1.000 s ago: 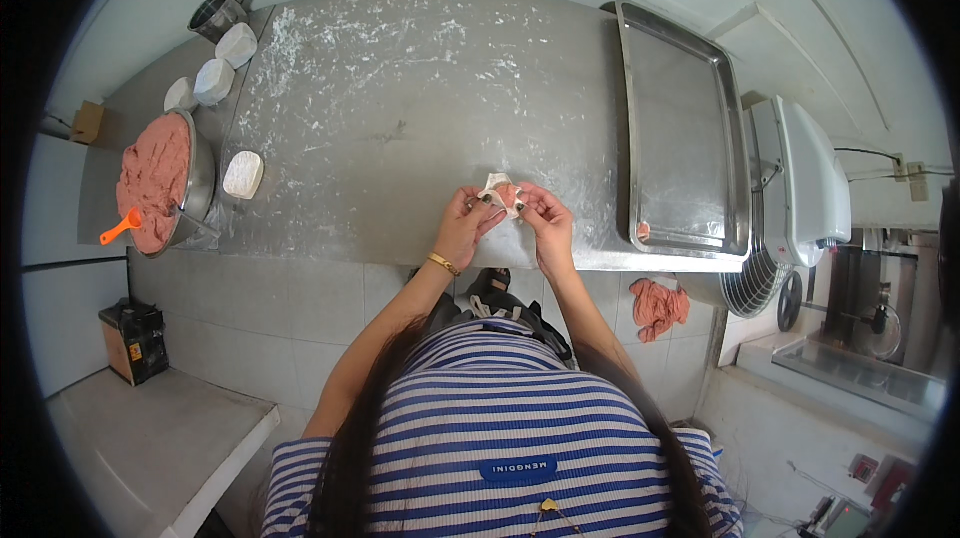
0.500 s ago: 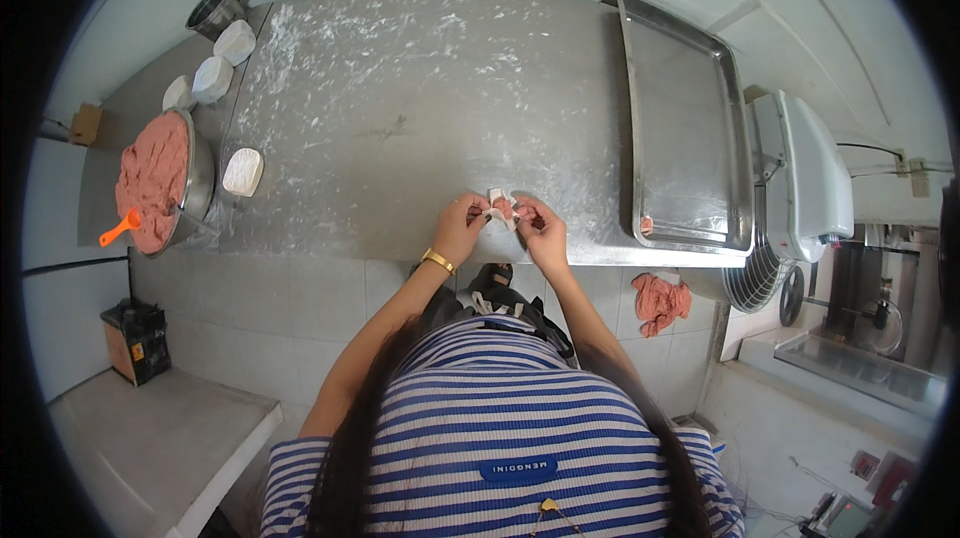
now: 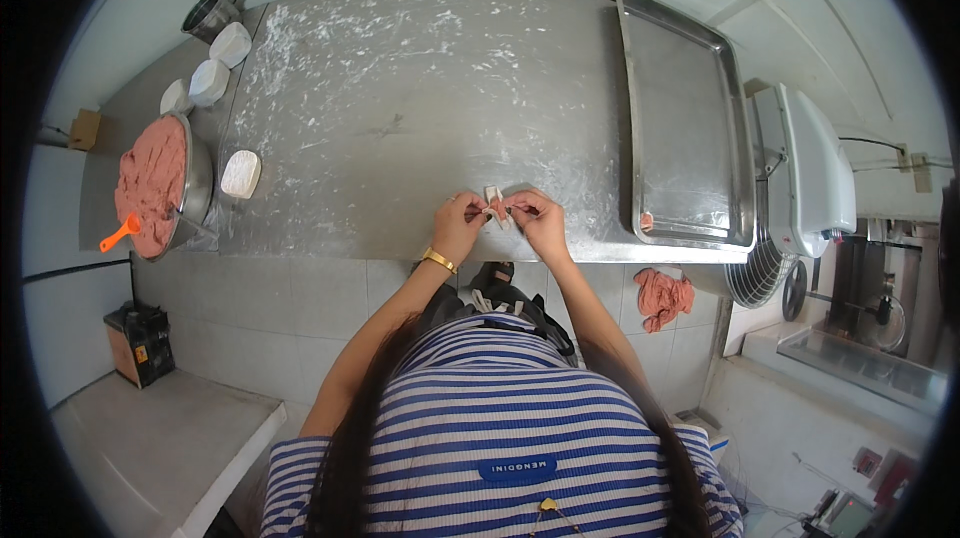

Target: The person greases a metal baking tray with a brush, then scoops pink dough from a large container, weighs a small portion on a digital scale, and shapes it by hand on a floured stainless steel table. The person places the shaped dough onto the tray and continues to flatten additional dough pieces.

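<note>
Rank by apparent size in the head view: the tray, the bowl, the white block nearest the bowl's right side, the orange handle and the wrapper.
1. Tray
2. Bowl
3. White block
Unranked, smallest: orange handle and partly covered wrapper; too alike.

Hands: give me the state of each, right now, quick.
Left hand: closed, pinching the left side of the white wrapper with pink filling.
Right hand: closed, pinching the right side of the same wrapper.

You have two hands (image 3: 458,228), one wrapper (image 3: 491,194), four white blocks (image 3: 240,175), one bowl (image 3: 200,176), one orange spoon (image 3: 120,233) and one tray (image 3: 688,118).
</note>
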`<action>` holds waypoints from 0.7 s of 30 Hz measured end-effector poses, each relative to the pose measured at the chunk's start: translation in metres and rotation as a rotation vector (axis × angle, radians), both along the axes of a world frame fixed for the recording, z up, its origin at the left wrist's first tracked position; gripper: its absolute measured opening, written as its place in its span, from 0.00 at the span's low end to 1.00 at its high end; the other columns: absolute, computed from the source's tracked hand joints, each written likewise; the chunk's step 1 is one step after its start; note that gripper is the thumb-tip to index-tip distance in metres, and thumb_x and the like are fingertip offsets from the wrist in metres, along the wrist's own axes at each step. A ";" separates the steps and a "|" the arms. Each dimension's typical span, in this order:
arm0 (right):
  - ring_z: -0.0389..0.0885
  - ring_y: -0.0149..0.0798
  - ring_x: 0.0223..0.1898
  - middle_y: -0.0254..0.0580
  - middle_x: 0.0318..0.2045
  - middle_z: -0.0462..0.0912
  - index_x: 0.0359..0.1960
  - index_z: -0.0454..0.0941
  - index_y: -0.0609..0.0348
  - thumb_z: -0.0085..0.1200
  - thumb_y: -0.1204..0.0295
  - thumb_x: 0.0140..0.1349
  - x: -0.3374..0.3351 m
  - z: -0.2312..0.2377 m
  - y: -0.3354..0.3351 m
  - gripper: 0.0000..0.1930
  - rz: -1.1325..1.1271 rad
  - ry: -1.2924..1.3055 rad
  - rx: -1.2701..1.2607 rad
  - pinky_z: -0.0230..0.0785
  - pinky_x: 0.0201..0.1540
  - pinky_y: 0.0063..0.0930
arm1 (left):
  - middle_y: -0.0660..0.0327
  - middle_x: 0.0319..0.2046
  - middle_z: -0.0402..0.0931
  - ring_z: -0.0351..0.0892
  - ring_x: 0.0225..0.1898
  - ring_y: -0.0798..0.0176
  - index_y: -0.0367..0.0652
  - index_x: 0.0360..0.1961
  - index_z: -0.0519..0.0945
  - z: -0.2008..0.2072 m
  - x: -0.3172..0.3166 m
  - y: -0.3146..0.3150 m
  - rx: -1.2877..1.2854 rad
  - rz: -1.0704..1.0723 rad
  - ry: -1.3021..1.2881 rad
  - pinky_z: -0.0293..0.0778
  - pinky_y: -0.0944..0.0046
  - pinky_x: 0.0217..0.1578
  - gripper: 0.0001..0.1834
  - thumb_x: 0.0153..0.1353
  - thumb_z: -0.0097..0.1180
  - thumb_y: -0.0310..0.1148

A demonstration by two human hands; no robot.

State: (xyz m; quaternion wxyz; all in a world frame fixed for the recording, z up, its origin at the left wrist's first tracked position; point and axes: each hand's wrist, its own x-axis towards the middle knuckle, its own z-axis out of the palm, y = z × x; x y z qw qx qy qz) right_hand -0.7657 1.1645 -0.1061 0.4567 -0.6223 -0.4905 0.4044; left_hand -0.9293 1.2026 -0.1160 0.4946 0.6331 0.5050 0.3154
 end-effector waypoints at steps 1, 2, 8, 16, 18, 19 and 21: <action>0.76 0.27 0.31 0.36 0.31 0.79 0.33 0.80 0.64 0.51 0.89 0.49 -0.002 0.004 0.000 0.11 0.011 -0.031 0.015 0.69 0.37 0.19 | 0.58 0.30 0.76 0.80 0.31 0.64 0.36 0.31 0.76 0.001 0.000 0.000 -0.007 0.002 0.014 0.76 0.68 0.35 0.08 0.48 0.59 0.20; 0.76 0.27 0.31 0.36 0.31 0.79 0.33 0.80 0.64 0.51 0.88 0.50 -0.004 0.006 0.000 0.11 0.022 -0.063 0.031 0.69 0.36 0.19 | 0.58 0.30 0.76 0.80 0.31 0.63 0.36 0.31 0.76 0.002 0.001 0.000 -0.012 0.002 0.027 0.76 0.68 0.34 0.08 0.47 0.60 0.20; 0.76 0.26 0.35 0.36 0.34 0.79 0.36 0.77 0.62 0.50 0.87 0.53 -0.003 -0.011 -0.002 0.10 0.048 0.098 -0.114 0.69 0.38 0.20 | 0.59 0.31 0.76 0.80 0.29 0.63 0.37 0.27 0.75 0.001 0.001 -0.001 0.069 -0.017 0.062 0.77 0.67 0.33 0.08 0.44 0.61 0.19; 0.75 0.36 0.34 0.39 0.32 0.76 0.39 0.73 0.58 0.63 0.79 0.43 -0.002 0.004 -0.022 0.19 0.054 -0.175 0.034 0.68 0.37 0.27 | 0.56 0.43 0.72 0.75 0.44 0.60 0.42 0.42 0.72 -0.004 -0.020 0.012 0.025 -0.217 -0.045 0.74 0.63 0.42 0.19 0.46 0.56 0.17; 0.73 0.44 0.31 0.43 0.28 0.73 0.37 0.73 0.59 0.64 0.78 0.39 -0.008 0.010 -0.021 0.20 0.041 -0.310 0.065 0.68 0.34 0.32 | 0.56 0.43 0.72 0.73 0.47 0.58 0.44 0.47 0.69 0.005 -0.024 0.023 0.173 -0.295 0.041 0.72 0.62 0.46 0.23 0.47 0.55 0.18; 0.73 0.44 0.30 0.43 0.27 0.73 0.37 0.73 0.59 0.63 0.79 0.40 -0.007 0.006 -0.021 0.19 0.027 -0.335 0.065 0.68 0.33 0.32 | 0.56 0.43 0.72 0.72 0.47 0.57 0.44 0.47 0.70 0.004 -0.021 0.028 0.297 -0.349 0.094 0.72 0.61 0.46 0.22 0.47 0.55 0.19; 0.73 0.44 0.28 0.42 0.26 0.73 0.35 0.74 0.59 0.62 0.79 0.41 -0.008 -0.001 -0.019 0.17 0.000 -0.385 0.070 0.68 0.32 0.32 | 0.57 0.42 0.72 0.71 0.47 0.54 0.45 0.46 0.72 0.004 -0.016 0.039 0.550 -0.453 0.200 0.71 0.60 0.46 0.21 0.48 0.55 0.21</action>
